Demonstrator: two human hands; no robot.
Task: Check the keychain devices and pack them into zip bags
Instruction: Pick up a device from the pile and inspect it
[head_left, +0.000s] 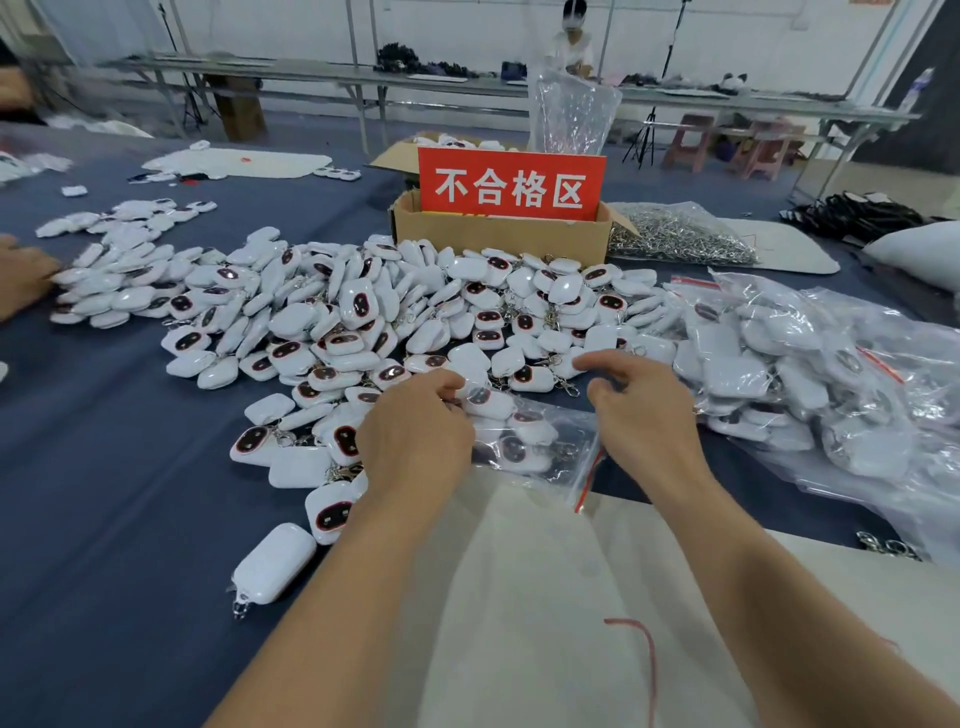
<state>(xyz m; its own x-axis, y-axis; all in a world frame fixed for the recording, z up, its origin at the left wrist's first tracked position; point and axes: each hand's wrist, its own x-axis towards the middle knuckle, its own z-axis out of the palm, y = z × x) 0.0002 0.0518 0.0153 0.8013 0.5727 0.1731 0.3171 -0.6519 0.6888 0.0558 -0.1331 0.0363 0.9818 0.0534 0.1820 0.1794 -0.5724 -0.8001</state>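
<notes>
A large heap of white keychain devices (358, 312) with dark faces and metal clips covers the blue table. A clear zip bag (540, 441) with a red zip strip lies in front of me, holding several devices. My left hand (415, 436) sits at the bag's left end with its fingers curled, pinching the bag where a device (485, 401) lies in it. My right hand (644, 410) hovers over the bag's right side with relaxed, slightly bent fingers and holds nothing.
A cardboard box (498, 234) with a red sign stands behind the heap. Filled zip bags (810, 374) pile up at the right, a bag of metal clips (680, 234) behind them. White sheet (545, 597) lies under my forearms. Another person's hand (21, 280) reaches in at the left edge.
</notes>
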